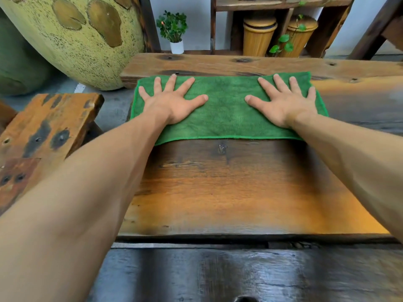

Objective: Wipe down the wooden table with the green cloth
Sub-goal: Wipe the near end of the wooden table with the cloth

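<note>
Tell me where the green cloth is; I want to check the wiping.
In the head view, the green cloth lies flat across the far part of the wooden table, pressed under the left hand and right hand.

A cloth [226, 110] lies spread on the far part of a wooden table [229, 188], with a left hand [172, 103] and a right hand [283, 103] flat on it, one toward each end. Behind the cloth, beyond the table, stand a potted plant [173, 31] and two lidded bins [279, 35]; left of it, a large urn [80, 38] and a stool [43, 127].
</note>
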The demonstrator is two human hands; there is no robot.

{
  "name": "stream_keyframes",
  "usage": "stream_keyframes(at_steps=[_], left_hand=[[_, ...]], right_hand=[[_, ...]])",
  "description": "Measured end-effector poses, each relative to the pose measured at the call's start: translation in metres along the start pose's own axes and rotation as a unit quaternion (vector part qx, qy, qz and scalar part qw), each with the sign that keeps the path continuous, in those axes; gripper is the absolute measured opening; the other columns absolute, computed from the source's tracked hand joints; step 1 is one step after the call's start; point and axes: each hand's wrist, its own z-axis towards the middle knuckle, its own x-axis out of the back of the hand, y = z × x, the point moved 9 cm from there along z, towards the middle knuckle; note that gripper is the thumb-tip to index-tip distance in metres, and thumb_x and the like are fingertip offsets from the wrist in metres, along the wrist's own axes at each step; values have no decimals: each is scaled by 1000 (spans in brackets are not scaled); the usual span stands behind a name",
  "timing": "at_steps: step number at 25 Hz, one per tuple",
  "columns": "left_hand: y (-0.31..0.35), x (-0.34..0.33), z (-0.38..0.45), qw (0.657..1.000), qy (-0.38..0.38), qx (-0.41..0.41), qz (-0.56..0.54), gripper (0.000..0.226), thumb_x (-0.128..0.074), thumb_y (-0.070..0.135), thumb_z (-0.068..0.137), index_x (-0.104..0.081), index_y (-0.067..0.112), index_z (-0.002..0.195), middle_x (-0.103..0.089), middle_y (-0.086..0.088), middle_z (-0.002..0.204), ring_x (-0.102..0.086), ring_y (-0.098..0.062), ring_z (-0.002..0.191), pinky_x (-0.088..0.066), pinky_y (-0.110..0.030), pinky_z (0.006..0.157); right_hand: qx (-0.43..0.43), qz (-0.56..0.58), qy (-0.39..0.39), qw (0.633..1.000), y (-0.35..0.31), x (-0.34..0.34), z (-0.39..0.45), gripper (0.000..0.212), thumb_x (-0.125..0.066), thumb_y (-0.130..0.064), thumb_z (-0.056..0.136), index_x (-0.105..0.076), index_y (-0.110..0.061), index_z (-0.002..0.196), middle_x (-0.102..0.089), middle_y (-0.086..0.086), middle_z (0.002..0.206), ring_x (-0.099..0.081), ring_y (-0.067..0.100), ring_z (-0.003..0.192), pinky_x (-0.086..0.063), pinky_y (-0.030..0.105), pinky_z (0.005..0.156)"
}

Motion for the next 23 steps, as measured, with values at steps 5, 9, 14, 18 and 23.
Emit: stream_keyframes(at_steps=[5, 9, 14, 18, 23], left_hand=[[1, -2, -1, 1000, 7, -1, -2, 84, -15, 94, 80, -3, 57, 155, 7, 9, 170, 11, -31, 156, 8, -69, 117], [0, -8, -24, 1000, 10, -3, 6, 83, -10, 93, 81, 1, 57, 155, 13, 8, 170, 12, -30, 156, 7, -67, 118], [-2, -23, -88, 999, 8, -17, 28, 82, -6, 92, 81, 6, 56, 154, 18, 7, 169, 14, -32, 155, 5, -69, 117], [-5, -40, -163, 999, -13, -16, 40, 82, -5, 91, 82, 11, 55, 154, 22, 7, 167, 16, -32, 155, 5, -70, 117], [-12, -54, -255, 999, -30, -14, 32, 82, -5, 90, 82, 14, 55, 153, 22, 7, 168, 16, -32, 155, 5, -70, 117]], right_hand=[[2, 2, 4, 1000, 0, -1, 2, 83, -11, -89, 82, -1, -51, 155, 6, -11, 167, 9, 24, 154, 7, 63, 118], [11, -6, 2, 1000, -2, -4, -19, 82, -9, -88, 82, 1, -51, 155, 8, -11, 167, 10, 24, 154, 6, 63, 118], [17, -20, 14, 1000, 0, -15, -86, 86, -5, -90, 79, 2, -51, 155, 7, -10, 167, 8, 25, 154, 4, 63, 118], [20, -22, 3, 1000, 5, -27, -158, 89, -3, -92, 77, 6, -51, 155, 12, -10, 167, 13, 24, 153, 5, 63, 118], [31, -30, -12, 999, 11, -41, -245, 88, -4, -92, 78, 8, -50, 154, 15, -10, 166, 14, 24, 153, 5, 62, 118]])
